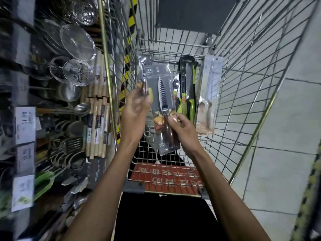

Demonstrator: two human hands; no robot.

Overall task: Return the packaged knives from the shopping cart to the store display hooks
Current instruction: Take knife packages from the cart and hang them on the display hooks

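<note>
While the person looked down into the shopping cart (260, 84), both hands were raised above its basket, and each one had a package in it. The right hand (182, 129) pinched the lower part of a dark packaged knife (163, 94) between thumb and curled fingers, near the brown handle, and the pack stood almost upright above the cart floor. The left hand (135, 115) was blurred, but its fingers seemed to be curled round the lower end of a second package (143, 73), which was partly hidden behind the dark one and also showed a brown handle. So two packs were lifted out, but none of them was on a hook at this moment, and no knife hook could be made out in the view. Two more packs were in the cart: the green-handled knives (188, 87) leaned against the far wire wall, and just beside them to the right a pale packaged knife (211, 94) leaned in the corner. On the left side of the cart the store display held strainers (78, 42), rolling pins (97, 119) and price tags (25, 124). By this judgement the task was in its early or middle part: the two held packs needed to be hung, and afterwards the two in the cart.
</note>
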